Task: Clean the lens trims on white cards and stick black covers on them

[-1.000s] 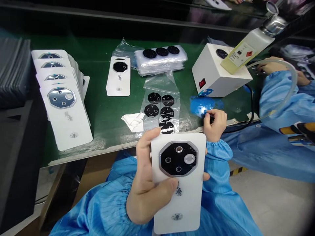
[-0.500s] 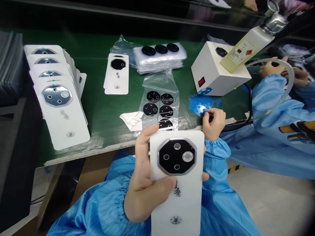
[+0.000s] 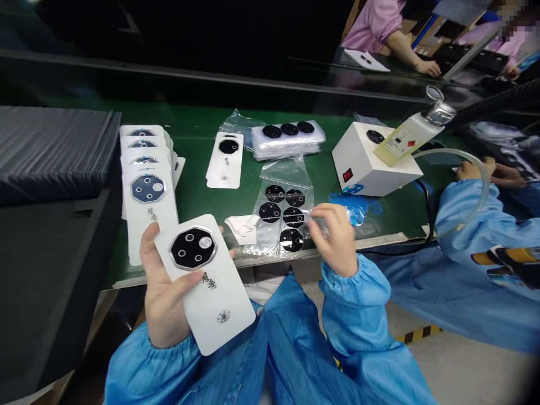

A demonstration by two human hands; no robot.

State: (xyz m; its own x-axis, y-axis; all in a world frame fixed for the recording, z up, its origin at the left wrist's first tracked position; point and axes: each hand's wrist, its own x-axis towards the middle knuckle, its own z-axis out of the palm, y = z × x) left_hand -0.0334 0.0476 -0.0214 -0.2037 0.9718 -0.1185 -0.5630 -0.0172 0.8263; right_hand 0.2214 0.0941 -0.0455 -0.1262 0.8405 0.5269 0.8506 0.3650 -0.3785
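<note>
Black octagonal lens plates [image 3: 275, 212] lie in a clear bag [image 3: 283, 171].

Workbench with a green top [image 3: 194, 180] and a dark rail [image 3: 169, 73] along its far edge, dark cabinet [image 3: 46, 270] at left, and pale floor [image 3: 468, 371] with yellow-and-black hazard tape [image 3: 417, 334] beyond the near edge, under bright indoor light

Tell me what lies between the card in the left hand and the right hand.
The head view shows a folded white wipe and a clear bag of black octagonal pieces.
</note>
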